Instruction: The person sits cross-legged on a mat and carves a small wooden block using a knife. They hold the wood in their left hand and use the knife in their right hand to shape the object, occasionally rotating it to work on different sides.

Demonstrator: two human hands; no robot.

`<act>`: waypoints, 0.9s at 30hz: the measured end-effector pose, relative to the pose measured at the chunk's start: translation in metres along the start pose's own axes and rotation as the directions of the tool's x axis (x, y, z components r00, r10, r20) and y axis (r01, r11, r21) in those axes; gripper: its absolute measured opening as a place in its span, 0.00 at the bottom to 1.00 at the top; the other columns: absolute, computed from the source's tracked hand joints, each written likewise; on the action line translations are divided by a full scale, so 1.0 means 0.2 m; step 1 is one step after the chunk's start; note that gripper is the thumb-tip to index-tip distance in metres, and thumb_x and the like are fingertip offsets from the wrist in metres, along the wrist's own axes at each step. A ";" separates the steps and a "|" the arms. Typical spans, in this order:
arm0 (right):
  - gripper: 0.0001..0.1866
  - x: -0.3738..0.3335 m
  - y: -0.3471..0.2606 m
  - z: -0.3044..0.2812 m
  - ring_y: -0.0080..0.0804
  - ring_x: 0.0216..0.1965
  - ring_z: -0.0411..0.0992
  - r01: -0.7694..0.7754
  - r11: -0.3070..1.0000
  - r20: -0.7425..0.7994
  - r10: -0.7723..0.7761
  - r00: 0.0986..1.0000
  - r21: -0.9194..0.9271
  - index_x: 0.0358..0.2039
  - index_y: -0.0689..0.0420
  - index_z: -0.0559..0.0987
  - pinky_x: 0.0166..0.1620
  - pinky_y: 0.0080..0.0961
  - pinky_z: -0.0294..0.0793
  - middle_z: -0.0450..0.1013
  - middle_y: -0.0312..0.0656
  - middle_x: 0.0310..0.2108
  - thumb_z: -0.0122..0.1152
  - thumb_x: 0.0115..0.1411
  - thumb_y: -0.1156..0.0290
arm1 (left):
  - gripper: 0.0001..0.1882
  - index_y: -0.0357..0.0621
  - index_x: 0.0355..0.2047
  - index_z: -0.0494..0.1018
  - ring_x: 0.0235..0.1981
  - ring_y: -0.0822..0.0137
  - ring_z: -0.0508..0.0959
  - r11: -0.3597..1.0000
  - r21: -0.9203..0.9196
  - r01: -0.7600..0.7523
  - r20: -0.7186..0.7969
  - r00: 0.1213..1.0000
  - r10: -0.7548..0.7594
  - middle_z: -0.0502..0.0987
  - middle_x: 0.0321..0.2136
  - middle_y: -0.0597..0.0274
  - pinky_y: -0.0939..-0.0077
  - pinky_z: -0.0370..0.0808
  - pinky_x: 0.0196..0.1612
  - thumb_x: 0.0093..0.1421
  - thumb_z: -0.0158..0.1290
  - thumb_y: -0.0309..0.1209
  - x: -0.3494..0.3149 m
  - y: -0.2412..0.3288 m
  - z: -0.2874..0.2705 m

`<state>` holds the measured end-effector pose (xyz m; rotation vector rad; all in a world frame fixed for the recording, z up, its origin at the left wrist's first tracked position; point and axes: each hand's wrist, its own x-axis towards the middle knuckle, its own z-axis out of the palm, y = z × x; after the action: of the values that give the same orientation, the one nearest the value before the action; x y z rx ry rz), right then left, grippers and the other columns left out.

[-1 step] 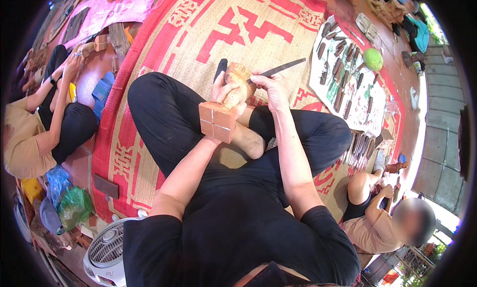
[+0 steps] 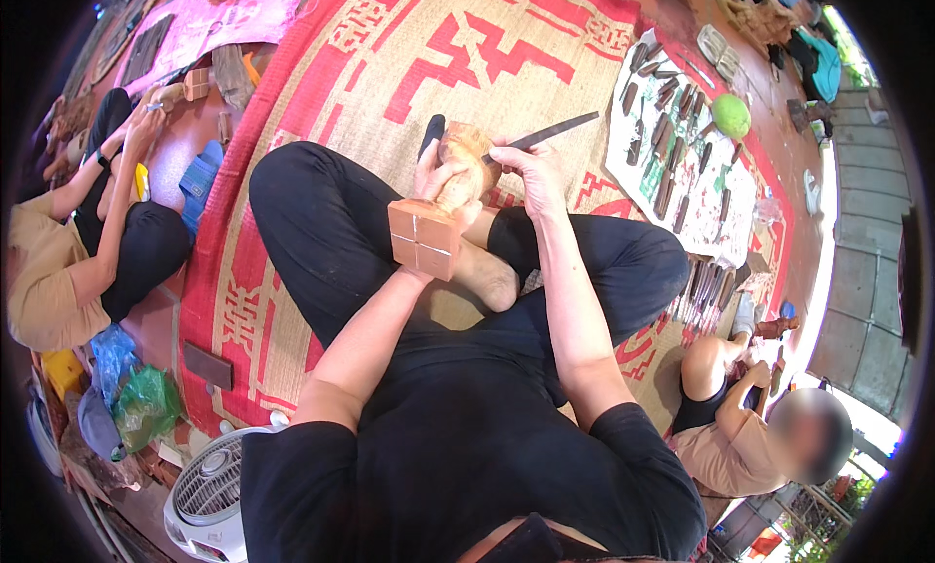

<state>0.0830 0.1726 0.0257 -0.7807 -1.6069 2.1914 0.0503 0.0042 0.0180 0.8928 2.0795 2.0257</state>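
Observation:
My left hand [image 2: 433,181] is wrapped round a light-brown wooden carving [image 2: 466,178] above my crossed legs. The carving is tilted, its square base block [image 2: 426,237] toward me, with white crossing lines marked on the underside. My right hand [image 2: 534,173] grips a long, dark, flat tool [image 2: 557,130] that slants up to the right. The tool's near end meets the carving's right side; its exact tip is hidden by my fingers. Which detail of the carving it touches I cannot tell.
A red and tan mat [image 2: 341,105] lies beneath me. At the right, several dark-handled tools and a green round fruit [image 2: 730,116] rest on a white sheet [image 2: 638,188]. People sit working at left and lower right. A white fan [image 2: 209,485] stands at lower left, blue slippers [image 2: 202,183] further up.

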 end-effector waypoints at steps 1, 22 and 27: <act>0.08 0.00 0.00 0.00 0.19 0.24 0.71 0.014 0.999 0.003 -0.014 1.000 -0.044 0.29 0.61 0.80 0.29 0.17 0.68 0.77 0.37 0.24 0.66 0.45 0.77 | 0.25 0.50 0.48 0.69 0.61 0.49 0.57 1.000 -0.011 0.005 0.005 1.000 -0.005 0.54 0.60 0.45 0.57 0.57 0.61 0.47 0.58 0.31 0.00 0.00 0.00; 0.05 0.10 -0.04 -0.05 0.25 0.20 0.75 0.037 0.999 -0.126 -0.032 0.991 0.035 0.26 0.61 0.78 0.25 0.17 0.72 0.77 0.43 0.23 0.65 0.48 0.75 | 0.26 0.51 0.47 0.69 0.59 0.47 0.60 0.991 0.104 -0.084 0.018 0.996 0.083 0.55 0.58 0.44 0.56 0.60 0.60 0.44 0.60 0.29 0.02 -0.02 0.02; 0.05 0.09 0.01 -0.01 0.25 0.20 0.74 -0.011 1.000 0.029 0.011 1.000 -0.017 0.27 0.60 0.77 0.26 0.18 0.74 0.77 0.41 0.23 0.65 0.48 0.76 | 0.24 0.48 0.48 0.68 0.61 0.48 0.57 0.998 0.029 -0.050 0.031 0.998 0.049 0.54 0.60 0.45 0.56 0.55 0.62 0.49 0.57 0.34 0.00 0.01 0.03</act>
<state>0.0697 0.1841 0.0196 -0.7677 -1.6408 2.2095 0.0524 0.0090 0.0187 0.9836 2.0970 1.9970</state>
